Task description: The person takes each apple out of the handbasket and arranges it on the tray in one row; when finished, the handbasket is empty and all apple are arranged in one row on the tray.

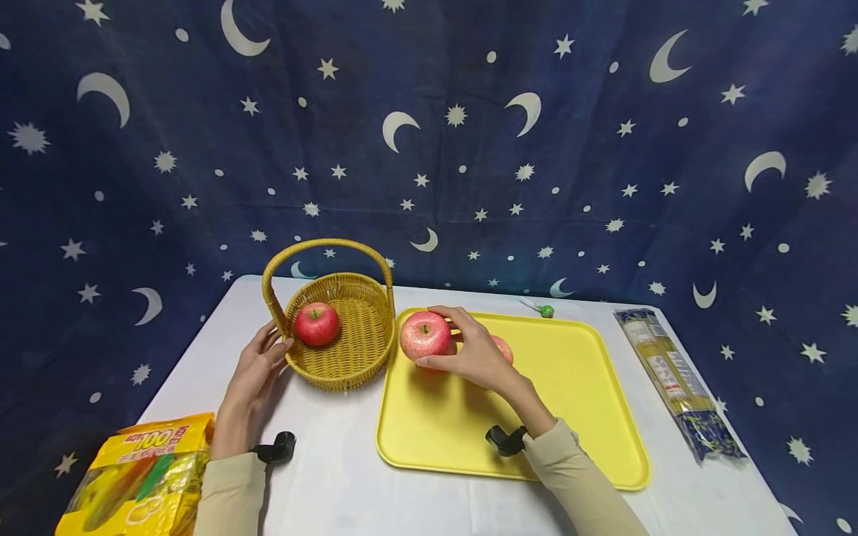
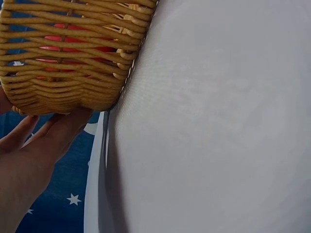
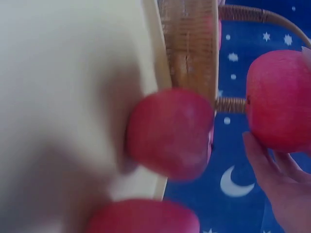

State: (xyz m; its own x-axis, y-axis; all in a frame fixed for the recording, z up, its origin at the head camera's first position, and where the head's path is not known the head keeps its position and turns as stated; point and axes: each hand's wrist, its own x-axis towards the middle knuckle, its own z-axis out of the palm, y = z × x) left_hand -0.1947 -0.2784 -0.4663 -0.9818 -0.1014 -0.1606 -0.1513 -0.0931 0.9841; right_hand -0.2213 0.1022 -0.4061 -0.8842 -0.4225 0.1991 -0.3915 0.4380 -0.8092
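Observation:
My right hand (image 1: 477, 356) grips a red apple (image 1: 425, 335) between thumb and fingers, raised over the left part of the yellow tray (image 1: 570, 417). Two more apples lie on the tray in the right wrist view: one apple (image 3: 170, 133) below the held one, another apple (image 3: 146, 218) cut off by the lower edge. In the head view, the hand partly hides an apple (image 1: 503, 348). Left of the tray stands a wicker basket (image 1: 355, 357) with an apple (image 1: 317, 324) inside. My left hand (image 1: 251, 376) holds the basket's left side, its fingers (image 2: 63, 131) against the outer wall.
A yellow snack bag (image 1: 144, 476) lies at the front left. Along the right side is a long clear package (image 1: 677, 380) of pale contents. A green lollipop (image 1: 546, 310) rests behind the tray. Dark blue star-patterned cloth (image 1: 442, 171) hangs behind the white table (image 1: 322, 476).

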